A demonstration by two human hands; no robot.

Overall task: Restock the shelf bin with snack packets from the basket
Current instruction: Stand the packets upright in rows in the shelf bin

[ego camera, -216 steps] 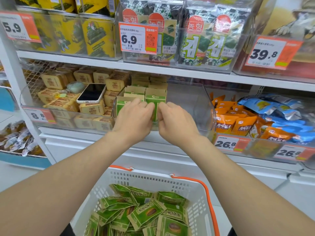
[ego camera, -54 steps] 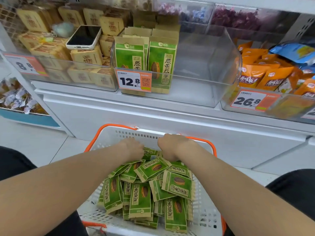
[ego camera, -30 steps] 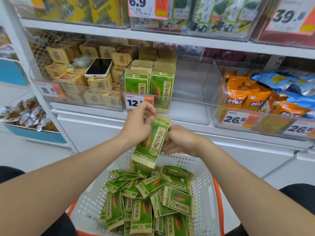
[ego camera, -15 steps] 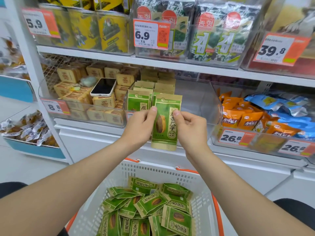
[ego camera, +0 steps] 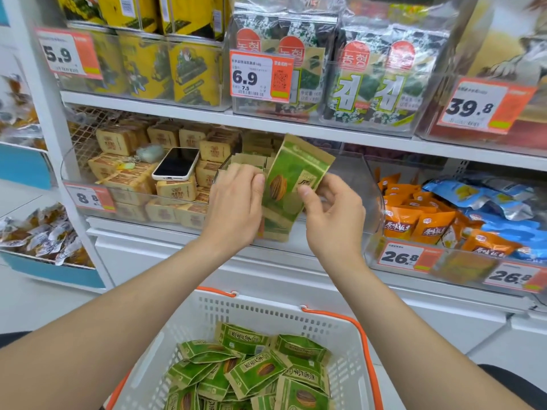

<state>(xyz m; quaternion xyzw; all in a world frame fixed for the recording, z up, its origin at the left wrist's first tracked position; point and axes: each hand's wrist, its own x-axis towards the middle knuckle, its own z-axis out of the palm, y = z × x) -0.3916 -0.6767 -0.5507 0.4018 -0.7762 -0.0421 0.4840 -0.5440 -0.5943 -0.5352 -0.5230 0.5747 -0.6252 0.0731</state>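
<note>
Packet (ego camera: 291, 176), green with a tan top, hangs tilted in front of the clear bin (ego camera: 359, 187) on the middle shelf. Its top leans right and its lower end sits low at the bin's front. The right hand (ego camera: 334, 216) pinches its lower right part, thumb on the printed face and fingers curled behind. The left hand (ego camera: 236, 202) grasps the packet's left edge with curled fingers, thumb tip against it. Whether those fingers also touch the row (ego camera: 250, 159) behind cannot be told. That row of like packets stands upright in the bin's left part, mostly hidden by the left hand.

Below the arms is a white basket (ego camera: 266, 310) with orange handles, holding a loose heap (ego camera: 254, 372) of the same green packets.

Left of the bin, a phone (ego camera: 176, 164) lies screen up on tan boxes (ego camera: 174, 189) in the next bin. To the right, orange bags (ego camera: 414, 223) sit behind a tag (ego camera: 401, 257) reading 26.8. On the shelf above, seaweed packs (ego camera: 381, 75) stand beside a 6.9 tag (ego camera: 260, 76).
</note>
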